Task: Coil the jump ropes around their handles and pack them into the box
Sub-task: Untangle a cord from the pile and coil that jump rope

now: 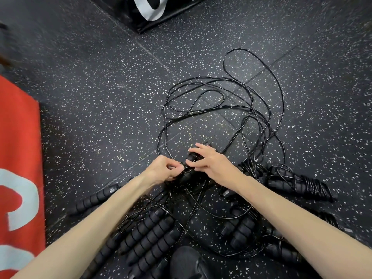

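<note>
Head view looks down on a speckled black rubber floor (100, 101) where both hands meet over a pair of black handles (188, 174) lying at the middle of the scene. Left hand (164, 170) has its fingers curled, pinching the thin black rope (221, 97) against the handles; right hand (209, 160) lies on top of the same handles with fingers bent round them and the rope. Loose loops of that rope spread out on the floor beyond the hands. A wrapped bundle (300, 183) lies to the right, a single handle (94, 199) to the left, and several ribbed handles (149, 236) lie side by side nearer the person. A red mat (18, 158) fills the left edge and a black padded block (161, 11) sits at the top
</note>
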